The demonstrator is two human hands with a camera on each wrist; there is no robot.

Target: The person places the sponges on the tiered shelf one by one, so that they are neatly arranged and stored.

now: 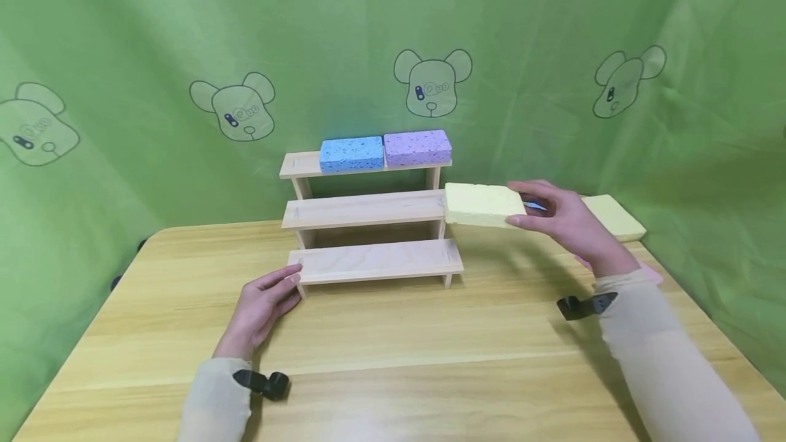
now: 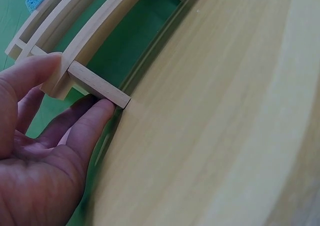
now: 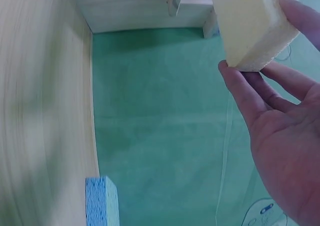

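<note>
A three-step wooden rack (image 1: 374,261) stands on the table, with a blue sponge (image 1: 351,154) and a purple sponge (image 1: 417,147) side by side on its top step. My left hand (image 1: 264,305) holds the left end of the lowest step; in the left wrist view the thumb lies on the board's end and fingertips touch the leg (image 2: 99,84). Between thumb and fingers, my right hand (image 1: 571,220) grips a pale yellow sponge (image 1: 482,203) by its right end. That sponge is raised off the table, by the right end of the middle step.
Behind the right hand lies another pale yellow sponge (image 1: 614,217). Something pink (image 1: 652,274) shows partly under the right wrist. Another blue sponge (image 3: 96,201) sits near the table edge in the right wrist view. A green curtain (image 1: 344,33) hangs behind the table.
</note>
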